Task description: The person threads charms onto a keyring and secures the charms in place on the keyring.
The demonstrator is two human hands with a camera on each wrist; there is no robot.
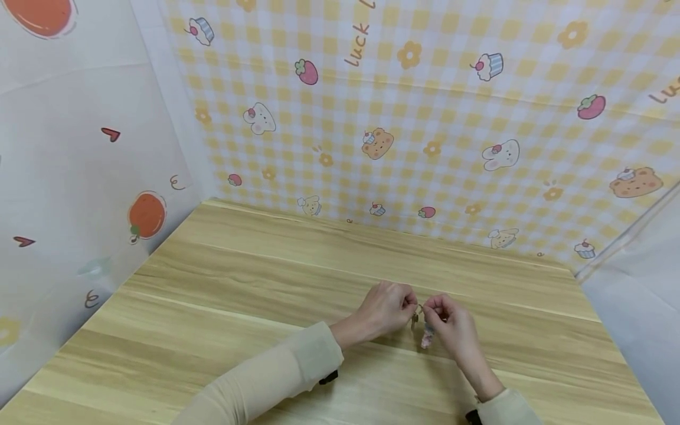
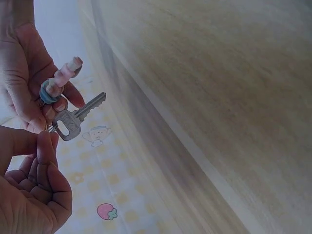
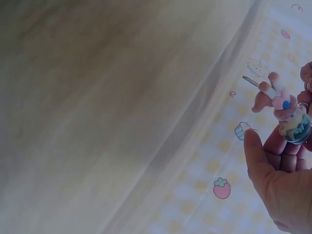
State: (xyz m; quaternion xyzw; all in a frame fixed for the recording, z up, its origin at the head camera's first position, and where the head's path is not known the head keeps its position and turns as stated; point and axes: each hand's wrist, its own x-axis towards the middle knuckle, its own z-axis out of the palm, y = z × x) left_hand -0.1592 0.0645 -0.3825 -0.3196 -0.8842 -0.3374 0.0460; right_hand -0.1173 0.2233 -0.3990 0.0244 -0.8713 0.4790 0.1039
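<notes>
In the head view both hands meet above the table, right of centre. My left hand [image 1: 390, 304] pinches a small metal key ring [image 2: 50, 127] between thumb and forefinger. A silver key [image 2: 73, 124] hangs from it, teeth pointing away from the fingers. From the other side my right hand [image 1: 454, 324] pinches the ring too, its exact hold partly hidden by the fingers. Beneath the right fingers dangles a small figurine charm [image 3: 287, 109], pink and white with a teal base. In the right wrist view the left hand is mostly cut off at the edge.
The wood-grain table [image 1: 239, 277] stretches out under both hands. Behind it rises a yellow checked wall covering [image 1: 340, 106] with cartoon prints. A white printed sheet [image 1: 79, 153] closes the left side, and a pale panel [image 1: 637, 295] stands at the right.
</notes>
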